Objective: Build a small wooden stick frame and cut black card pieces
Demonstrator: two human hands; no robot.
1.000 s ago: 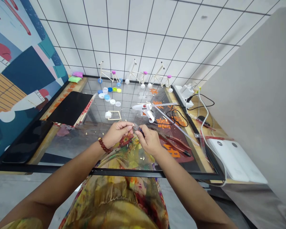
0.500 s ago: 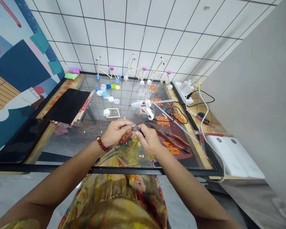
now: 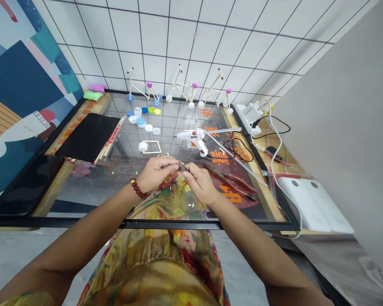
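My right hand [image 3: 201, 182] is closed around a small metal tool [image 3: 182, 167] with a dark blue handle; its exact kind is hard to make out. Facing it, my left hand [image 3: 157, 172] pinches with thumb and fingers at the tool's metal end. A tiny pale piece seems to be in that pinch, mostly hidden by the fingers. Just beyond my hands lie a pale stick frame [image 3: 153, 141] and a white bottle cap [image 3: 143, 146]. A white glue gun [image 3: 193, 138] rests further right, with a clear glue stick in its back.
Red-handled pliers [image 3: 231, 178] lie right of my hands. Several bottle caps [image 3: 141, 122] and three stick-built tricycle models [image 3: 181, 91] stand further back. A black sheet [image 3: 89, 136] is at left, a power strip [image 3: 247, 121] at right. Pale scraps dot the glass tabletop.
The tool between my hands has tilted slightly, and its metal end shows differently. Both hands keep their hold; the view has shifted a little.
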